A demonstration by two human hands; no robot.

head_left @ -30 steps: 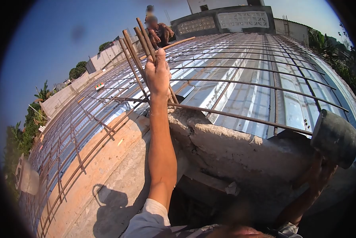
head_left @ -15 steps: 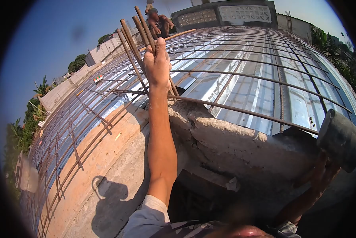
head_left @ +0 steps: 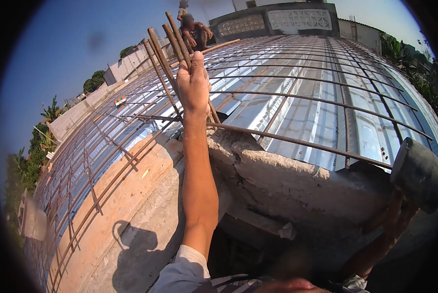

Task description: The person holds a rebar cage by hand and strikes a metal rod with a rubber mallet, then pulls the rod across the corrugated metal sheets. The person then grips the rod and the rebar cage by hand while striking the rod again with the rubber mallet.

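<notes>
My left hand (head_left: 194,87) is raised at the end of a straight arm, its fingers wrapped around upright rusty rebar (head_left: 178,37). Several bar ends stick up above and beside the fist, and its thumb points upward. The bars rise from the corner of a rough concrete wall (head_left: 277,168). On the right, in shade, my right hand (head_left: 398,211) grips the lower side of a dark, rounded bucket-like container (head_left: 416,173). The container is tilted, and its inside is not visible.
A rebar grid (head_left: 326,105) covers shiny corrugated metal sheets (head_left: 307,141). Loose bar ends overhang the concrete ledge (head_left: 150,205) at left. A dark gap lies below me, with a block (head_left: 253,222). A crouching person (head_left: 195,35) and another person (head_left: 182,10) are at the far end.
The view has shifted very slightly, with the far scene a little lower. Both hands keep their grips, the left on the rebar and the right on the dark container.
</notes>
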